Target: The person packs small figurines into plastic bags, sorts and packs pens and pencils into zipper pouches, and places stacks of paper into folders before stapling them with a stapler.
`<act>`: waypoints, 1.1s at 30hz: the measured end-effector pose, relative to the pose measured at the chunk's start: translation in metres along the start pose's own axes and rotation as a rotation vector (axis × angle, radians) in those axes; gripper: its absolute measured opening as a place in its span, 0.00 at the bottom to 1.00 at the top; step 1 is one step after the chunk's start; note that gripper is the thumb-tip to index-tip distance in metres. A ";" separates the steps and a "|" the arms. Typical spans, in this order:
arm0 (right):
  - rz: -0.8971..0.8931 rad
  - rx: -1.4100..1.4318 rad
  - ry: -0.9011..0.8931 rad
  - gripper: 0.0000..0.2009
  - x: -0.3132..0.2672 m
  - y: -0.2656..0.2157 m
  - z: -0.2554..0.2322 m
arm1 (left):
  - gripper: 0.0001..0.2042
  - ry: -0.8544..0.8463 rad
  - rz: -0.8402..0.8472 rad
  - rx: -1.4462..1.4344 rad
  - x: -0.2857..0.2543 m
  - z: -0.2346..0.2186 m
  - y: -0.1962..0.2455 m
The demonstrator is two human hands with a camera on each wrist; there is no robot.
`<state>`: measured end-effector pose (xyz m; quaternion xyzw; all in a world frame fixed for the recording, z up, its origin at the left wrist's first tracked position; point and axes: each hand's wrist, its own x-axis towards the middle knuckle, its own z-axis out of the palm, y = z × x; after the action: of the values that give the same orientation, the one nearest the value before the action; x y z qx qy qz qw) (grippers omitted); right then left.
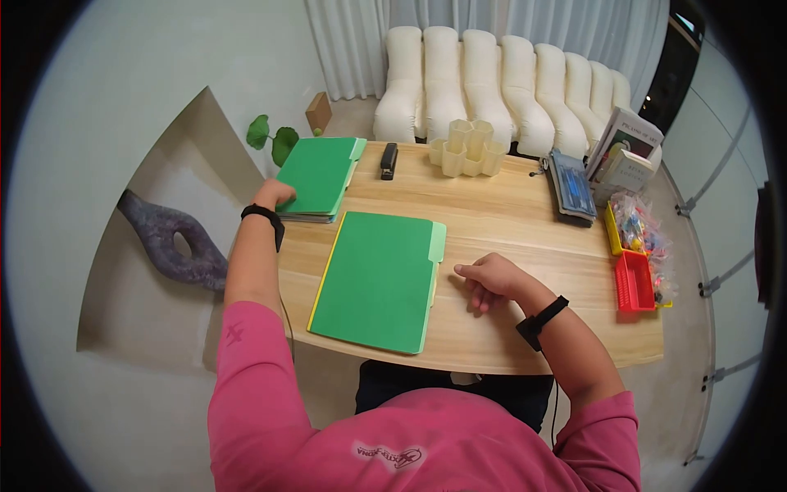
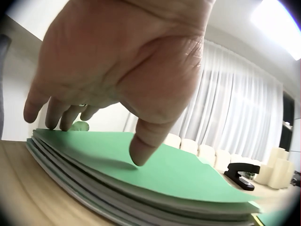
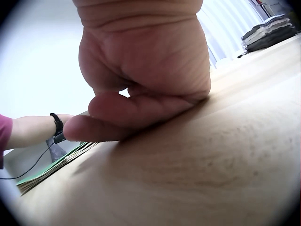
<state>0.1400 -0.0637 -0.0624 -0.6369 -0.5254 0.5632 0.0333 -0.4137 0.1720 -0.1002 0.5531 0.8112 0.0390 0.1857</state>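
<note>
A stack of green folders point(image 1: 316, 174) lies at the table's back left, and my left hand point(image 1: 274, 195) is over its near left part. In the left wrist view the fingers of that hand point(image 2: 122, 66) point down at the top green cover point(image 2: 160, 165), thumb and fingertips at its surface, gripping nothing. Another green folder point(image 1: 377, 283) with a yellow left edge lies closed at the front of the table. Right of it, my right hand point(image 1: 493, 280) rests on the wood with loosely bent fingers; the right wrist view shows this hand point(image 3: 146, 70) holding nothing.
A black stapler point(image 1: 388, 161) and a cream hexagonal holder point(image 1: 469, 149) stand along the back edge. At the right are a pouch with blue pens point(image 1: 574, 189), upright books point(image 1: 625, 148), a yellow bin point(image 1: 613, 230) and a red basket point(image 1: 634, 283). A cream sofa point(image 1: 484, 82) stands behind the table.
</note>
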 end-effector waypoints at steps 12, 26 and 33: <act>0.042 0.017 -0.038 0.28 0.001 -0.006 -0.005 | 0.31 -0.068 -0.141 0.053 0.000 -0.008 0.017; 0.011 0.032 -0.043 0.27 0.003 -0.003 -0.006 | 0.34 -0.038 -0.167 0.135 -0.011 -0.004 0.035; -0.009 0.031 -0.027 0.27 -0.001 -0.001 -0.003 | 0.31 -0.104 -0.219 0.114 0.012 0.006 0.005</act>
<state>0.1419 -0.0619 -0.0596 -0.6262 -0.5199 0.5798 0.0385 -0.4114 0.1837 -0.1073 0.4719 0.8570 -0.0564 0.1991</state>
